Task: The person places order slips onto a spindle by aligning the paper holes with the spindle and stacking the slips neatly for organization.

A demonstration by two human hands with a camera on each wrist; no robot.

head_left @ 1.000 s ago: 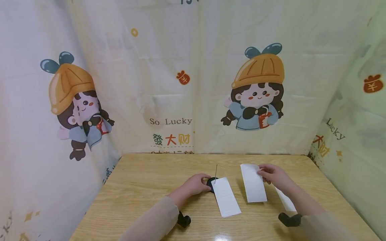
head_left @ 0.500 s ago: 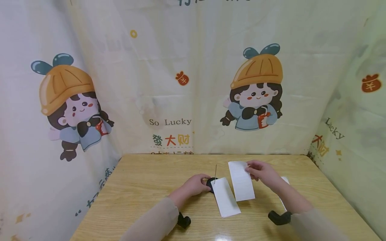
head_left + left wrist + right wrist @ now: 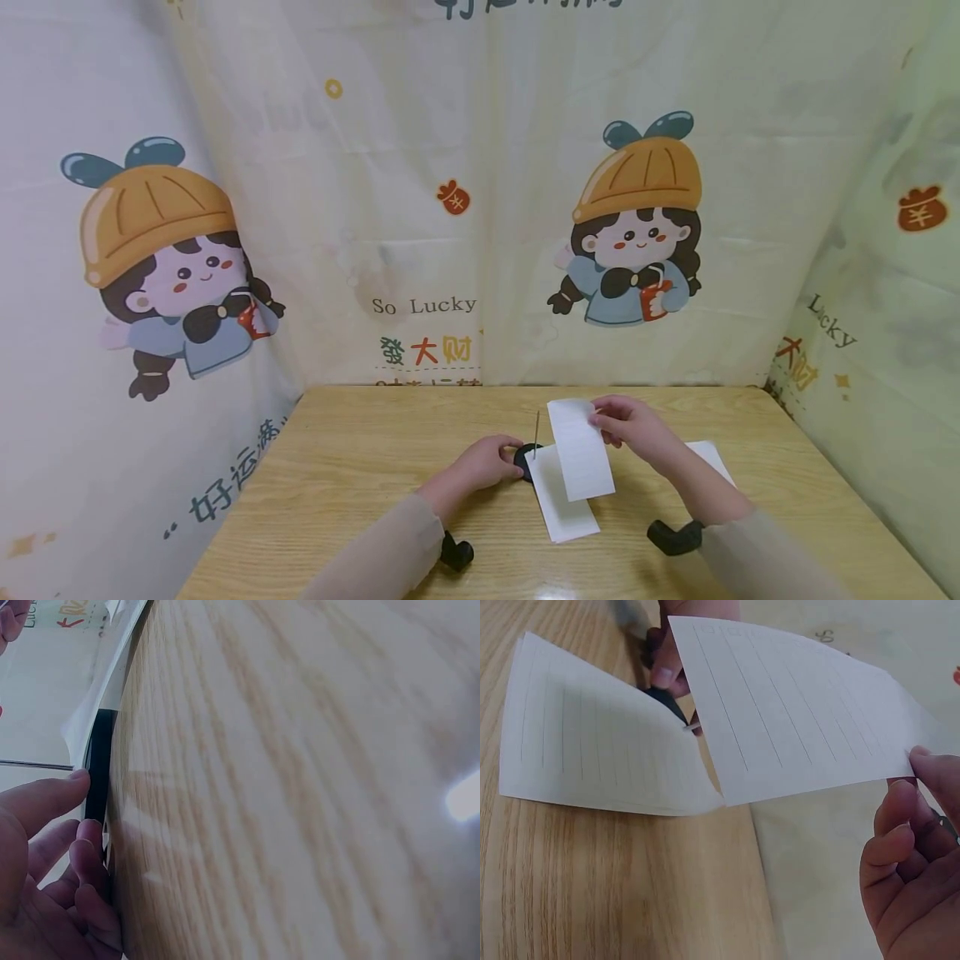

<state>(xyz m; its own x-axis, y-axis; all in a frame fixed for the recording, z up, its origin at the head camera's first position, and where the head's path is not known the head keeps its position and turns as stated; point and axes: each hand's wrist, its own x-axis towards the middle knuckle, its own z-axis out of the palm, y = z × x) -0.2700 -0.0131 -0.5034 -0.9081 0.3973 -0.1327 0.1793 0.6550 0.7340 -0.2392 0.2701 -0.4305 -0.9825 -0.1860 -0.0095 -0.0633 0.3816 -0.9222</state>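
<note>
In the head view, my left hand point(image 3: 487, 460) grips the round black base point(image 3: 522, 465) of a bill spike, whose thin metal rod point(image 3: 537, 429) stands upright. The left wrist view has the thumb on top of the base point(image 3: 98, 761) and the fingers curled at its side. White lined slips point(image 3: 577, 742) sit on the spike low over the base, jutting toward me. My right hand point(image 3: 636, 429) pinches another lined paper slip point(image 3: 582, 454) by its upper right edge. That slip hangs tilted, just right of the rod, and overlaps the slips on the spike.
More white paper point(image 3: 708, 457) lies on the wooden table point(image 3: 375, 442) to the right, partly behind my right forearm. A printed curtain point(image 3: 420, 250) hangs along the table's far edge. Dark wrist mounts point(image 3: 675, 537) stick out below both sleeves.
My right hand has carried its slip leftward, from the right of the spike to overlapping the slips on it. My left hand stays at the base.
</note>
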